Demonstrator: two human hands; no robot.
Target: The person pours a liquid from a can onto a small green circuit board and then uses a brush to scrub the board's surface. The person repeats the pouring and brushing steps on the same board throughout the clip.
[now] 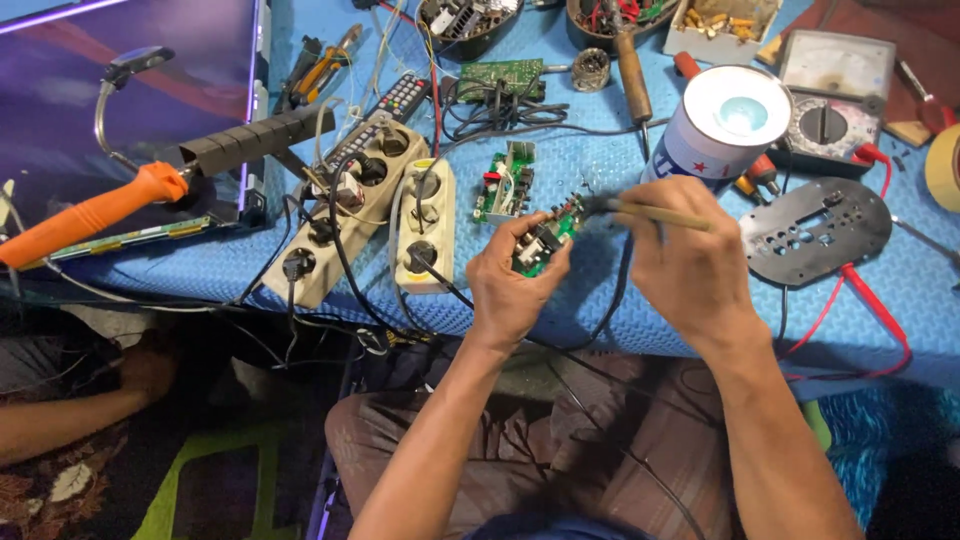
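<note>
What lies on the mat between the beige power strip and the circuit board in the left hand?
In the head view, a second small green circuit board lies between the power strip and the held board.

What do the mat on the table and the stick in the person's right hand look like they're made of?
The blue mat looks like soft foam or rubber: its matte surface carries a pressed bumpy pattern. The thin stick in the right hand seems to be bare wood or bamboo, tan and unpainted; its dark tip touches the small green circuit board held by the left hand.
</note>
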